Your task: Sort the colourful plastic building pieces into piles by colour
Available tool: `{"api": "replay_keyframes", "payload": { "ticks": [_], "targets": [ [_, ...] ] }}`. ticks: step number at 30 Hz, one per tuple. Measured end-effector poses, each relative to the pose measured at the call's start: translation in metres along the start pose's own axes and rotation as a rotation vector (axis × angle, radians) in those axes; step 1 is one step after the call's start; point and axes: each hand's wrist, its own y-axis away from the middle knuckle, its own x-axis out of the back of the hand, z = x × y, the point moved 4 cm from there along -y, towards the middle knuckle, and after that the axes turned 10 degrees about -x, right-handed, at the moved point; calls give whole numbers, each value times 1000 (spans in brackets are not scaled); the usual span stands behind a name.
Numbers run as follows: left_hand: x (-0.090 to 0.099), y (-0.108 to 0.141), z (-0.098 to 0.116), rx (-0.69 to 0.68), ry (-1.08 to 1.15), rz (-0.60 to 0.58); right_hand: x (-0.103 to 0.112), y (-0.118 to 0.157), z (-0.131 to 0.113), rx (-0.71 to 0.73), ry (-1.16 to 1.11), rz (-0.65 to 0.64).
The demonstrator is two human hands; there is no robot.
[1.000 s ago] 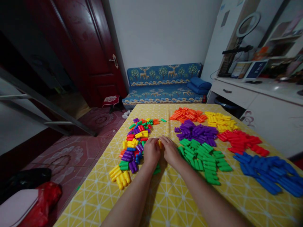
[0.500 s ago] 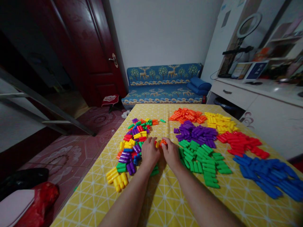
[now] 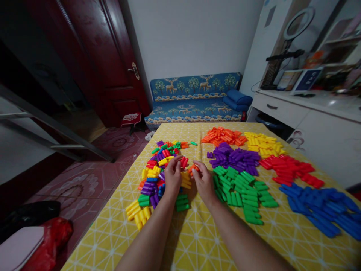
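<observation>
My left hand (image 3: 173,176) hovers over the right side of a mixed-colour pile of bullet-shaped plastic blocks (image 3: 151,187). Its thumb and fingers are apart, and I see nothing between them. Beside its fingertips are red blocks (image 3: 184,162), while yellow blocks (image 3: 186,180) lie just right of the palm. My right hand (image 3: 205,183) is closed on orange blocks (image 3: 193,169), pinched between thumb and fingers. Several green blocks (image 3: 182,202) sit below the left wrist. Parts of the pile are hidden behind the left hand.
Single-colour heaps cover the table's right side: orange (image 3: 222,136), purple (image 3: 234,158), yellow (image 3: 263,144), green (image 3: 239,192), red (image 3: 291,171) and blue (image 3: 321,207). A lone green block (image 3: 193,143) lies at the back. Beyond the yellow tablecloth (image 3: 194,244) stands a blue sofa (image 3: 191,107).
My left hand has shifted left, away from my right hand, uncovering the red and yellow blocks near the middle. The right hand stays nearly in place with the orange blocks.
</observation>
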Motion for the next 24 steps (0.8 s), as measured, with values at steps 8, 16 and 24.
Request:
{"api": "replay_keyframes", "payload": {
  "ticks": [8, 16, 24],
  "targets": [
    [0, -1, -5, 172, 192, 55, -3, 3, -5, -15, -44, -83],
    [0, 2, -5, 122, 146, 22, -2, 5, -11, -29, -146, -77],
    [-8, 4, -1, 27, 167, -49, -1, 0, 0, 20, -45, -37]
  ]
}}
